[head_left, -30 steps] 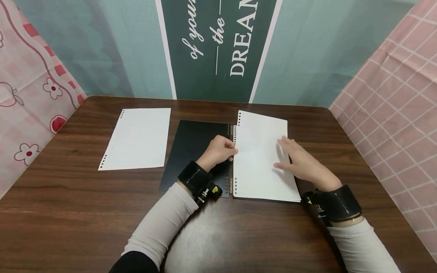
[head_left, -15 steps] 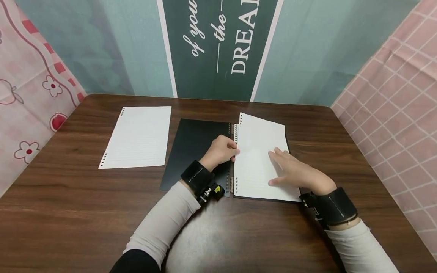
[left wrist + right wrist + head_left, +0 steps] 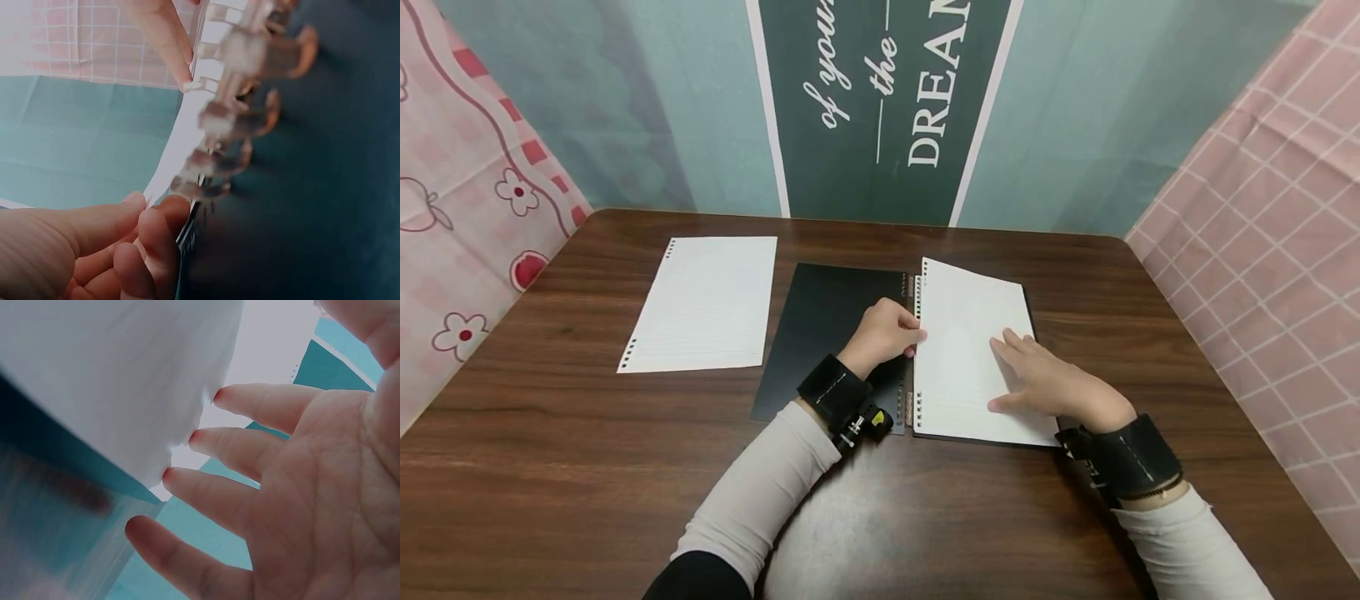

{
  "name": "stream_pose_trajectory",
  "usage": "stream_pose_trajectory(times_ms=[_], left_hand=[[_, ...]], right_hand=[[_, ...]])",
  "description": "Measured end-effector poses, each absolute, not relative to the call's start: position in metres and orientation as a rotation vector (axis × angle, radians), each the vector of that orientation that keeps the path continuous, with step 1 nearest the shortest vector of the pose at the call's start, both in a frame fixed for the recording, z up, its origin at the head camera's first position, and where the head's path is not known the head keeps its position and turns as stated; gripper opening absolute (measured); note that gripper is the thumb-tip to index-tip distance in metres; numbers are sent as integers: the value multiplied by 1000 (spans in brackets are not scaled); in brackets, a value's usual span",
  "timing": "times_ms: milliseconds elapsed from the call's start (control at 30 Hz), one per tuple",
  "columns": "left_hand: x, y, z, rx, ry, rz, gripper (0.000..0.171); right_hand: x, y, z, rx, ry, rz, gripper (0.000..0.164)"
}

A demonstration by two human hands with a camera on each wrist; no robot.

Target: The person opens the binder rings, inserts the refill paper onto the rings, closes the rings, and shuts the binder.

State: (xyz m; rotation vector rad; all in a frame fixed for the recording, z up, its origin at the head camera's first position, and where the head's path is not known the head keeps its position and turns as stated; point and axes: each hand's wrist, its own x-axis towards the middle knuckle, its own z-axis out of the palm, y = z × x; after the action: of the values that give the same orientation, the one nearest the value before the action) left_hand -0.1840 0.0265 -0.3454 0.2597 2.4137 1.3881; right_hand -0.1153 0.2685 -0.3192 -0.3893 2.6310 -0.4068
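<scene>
A dark ring binder (image 3: 823, 312) lies spread on the table, its cover to the left and white paper on its right side. On that paper lies a punched, lined sheet (image 3: 958, 358), its top edge slanting and its holes along the left. My left hand (image 3: 883, 333) pinches the sheet's punched edge between thumb and fingers, beside the binder rings (image 3: 215, 119) in the left wrist view. My right hand (image 3: 1048, 379) rests with spread, straight fingers on the sheet's right half. In the right wrist view its fingertips (image 3: 197, 436) press into the paper.
Another punched lined sheet (image 3: 700, 304) lies on the wooden table (image 3: 550, 467) left of the binder. A blue-green cloth with lettering (image 3: 865, 108) hangs behind the table. Pink cloths (image 3: 1285, 275) flank both sides.
The sheet's top edge has come down toward me, nearer the paper beneath. My right hand has shifted left and slightly down, settling onto the sheet. The left hand holds nearly the same spot.
</scene>
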Motion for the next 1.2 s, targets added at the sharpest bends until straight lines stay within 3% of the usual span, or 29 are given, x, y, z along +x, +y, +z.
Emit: stream_pose_trajectory(times_ms=[700,1033,1200], left_hand=[[-191,11,-337,296,2503,1357,16],[-219,21,-329,622,2762,1099,22],[-231,33,-326,645,2817,975,26]], right_hand=[[-115,270,-317,-368,2612,-437,101],[-112,271,-318,-342,2615,-397,101],[-112,271,-318,-350,2628,-369,99]])
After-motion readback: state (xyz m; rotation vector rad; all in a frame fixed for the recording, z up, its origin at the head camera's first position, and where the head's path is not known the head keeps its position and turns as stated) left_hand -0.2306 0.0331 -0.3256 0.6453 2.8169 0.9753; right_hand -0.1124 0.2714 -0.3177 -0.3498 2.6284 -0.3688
